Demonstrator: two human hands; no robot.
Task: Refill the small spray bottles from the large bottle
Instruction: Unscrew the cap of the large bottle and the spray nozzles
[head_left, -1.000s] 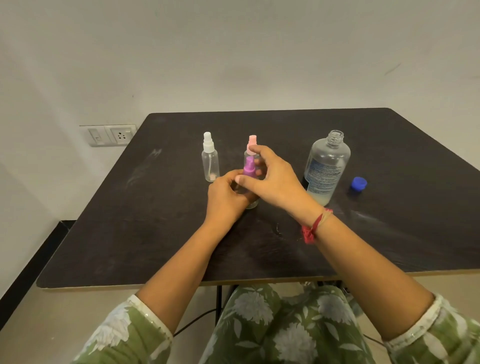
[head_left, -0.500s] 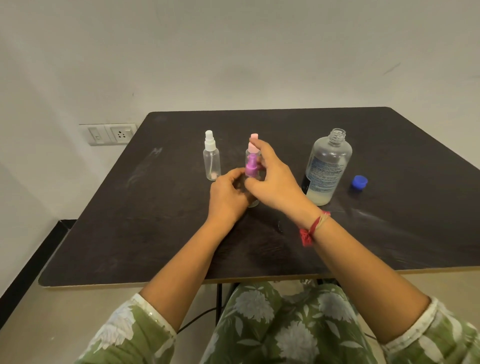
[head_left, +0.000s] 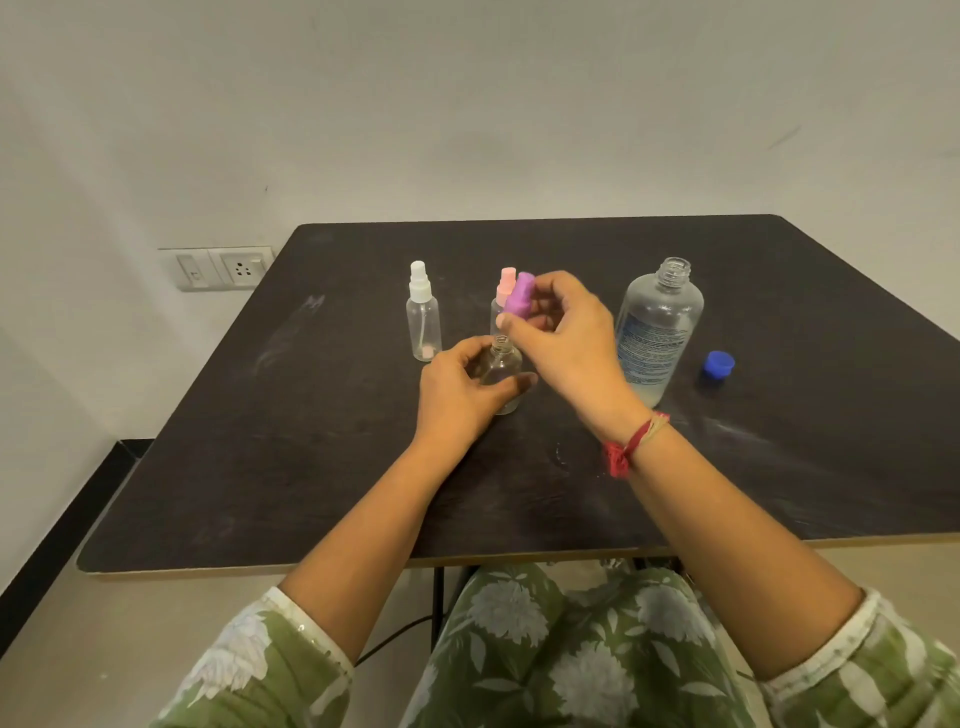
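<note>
Your right hand pinches the purple spray top just above the small bottle, which your left hand grips upright on the surface. Uncapping step; next, probably park the top and pour from the large bottle, standing open nearby.
</note>
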